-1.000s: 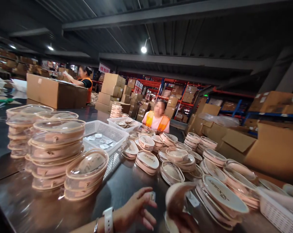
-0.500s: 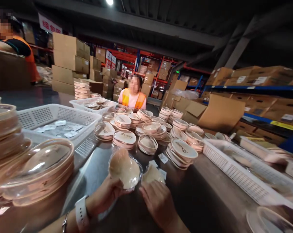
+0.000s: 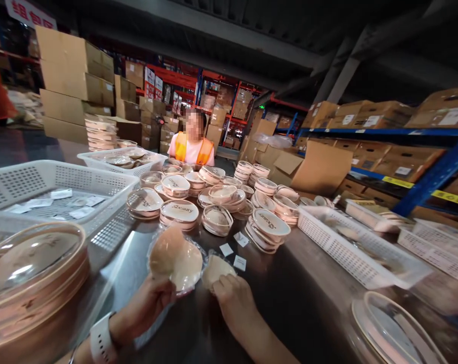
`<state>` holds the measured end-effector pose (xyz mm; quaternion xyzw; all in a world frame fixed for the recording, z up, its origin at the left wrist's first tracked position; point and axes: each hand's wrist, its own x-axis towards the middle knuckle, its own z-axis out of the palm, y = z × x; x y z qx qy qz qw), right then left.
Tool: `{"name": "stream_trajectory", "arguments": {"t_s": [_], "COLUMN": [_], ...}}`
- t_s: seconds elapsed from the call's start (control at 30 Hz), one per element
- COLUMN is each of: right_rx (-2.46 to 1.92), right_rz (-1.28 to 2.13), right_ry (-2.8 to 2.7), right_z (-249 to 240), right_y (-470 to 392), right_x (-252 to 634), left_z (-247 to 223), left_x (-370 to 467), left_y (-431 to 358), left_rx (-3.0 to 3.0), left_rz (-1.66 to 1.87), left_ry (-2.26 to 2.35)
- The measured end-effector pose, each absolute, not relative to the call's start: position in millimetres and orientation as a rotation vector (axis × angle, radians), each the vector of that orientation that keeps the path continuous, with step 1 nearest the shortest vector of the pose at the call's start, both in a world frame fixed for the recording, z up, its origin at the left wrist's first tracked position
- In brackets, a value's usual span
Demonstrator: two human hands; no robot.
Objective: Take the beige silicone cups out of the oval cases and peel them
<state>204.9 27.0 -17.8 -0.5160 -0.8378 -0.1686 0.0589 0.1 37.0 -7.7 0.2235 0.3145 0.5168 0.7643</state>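
Note:
My left hand (image 3: 158,293) is closed on the lower edge of a beige bra pad (image 3: 185,260) wrapped in clear crinkled film. My right hand (image 3: 234,298) pinches a second, smaller-looking beige pad (image 3: 215,270), its lower part hidden behind my fingers. Both pads are held side by side above the dark table (image 3: 282,308), close together. Just beyond my right hand lie small white paper slips (image 3: 240,262). Past them stand round clear-lidded cases, among them one with printed lettering (image 3: 179,211) and a stack (image 3: 268,227) to its right.
A white perforated basket (image 3: 115,222) with paper slips stands at left, near large stacked cases (image 3: 35,273). Another white basket (image 3: 350,253) stands at right, with more cases (image 3: 396,328) in the near corner. A person in an orange vest (image 3: 193,146) sits opposite.
The view has turned right, so the scene shifts left. Both hands still hold their pads. The white slips, partly covered by the right pad before, now show fully.

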Motion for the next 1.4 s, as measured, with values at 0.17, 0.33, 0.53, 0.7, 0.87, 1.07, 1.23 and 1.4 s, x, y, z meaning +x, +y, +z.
{"name": "stream_trajectory", "arguments": {"t_s": [0.17,0.33,0.53,0.7,0.87,1.07,1.23,1.4], "right_rx": [-1.429,-1.534,-2.0,-1.542,-1.078,-1.112,-1.25,-1.25], "right_rz": [-0.418,-0.118,0.006,0.257,1.118,1.449,1.009,0.928], "right_ry": [-2.635,-2.59,-2.431,-2.023,-1.498,-1.563,-1.234,-0.929], "right_z": [-12.3,-1.9,11.1,9.9,-1.7,-3.1,-6.0,-27.4], "right_y": [24.3,31.2,37.0,43.1,43.0,30.4,43.9,57.3], "right_x": [199.7,205.6,220.8,232.1,217.8,199.1,208.7,201.3], "left_z": [-9.9,-11.3,-21.7,-19.8,-17.8,-33.2,-30.9,-21.9], "left_x": [-0.7,-3.0,-4.0,-2.7,6.6,12.0,5.3,10.5], "left_y": [42.9,49.5,56.3,52.7,37.2,31.7,35.2,24.0], "left_rx": [0.488,0.419,0.381,0.553,0.931,1.031,0.891,0.548], "left_rz": [1.155,1.183,1.085,1.128,1.135,0.957,0.71,0.396], "left_ry": [0.748,0.846,0.956,1.011,1.0,1.025,0.938,0.709]}}
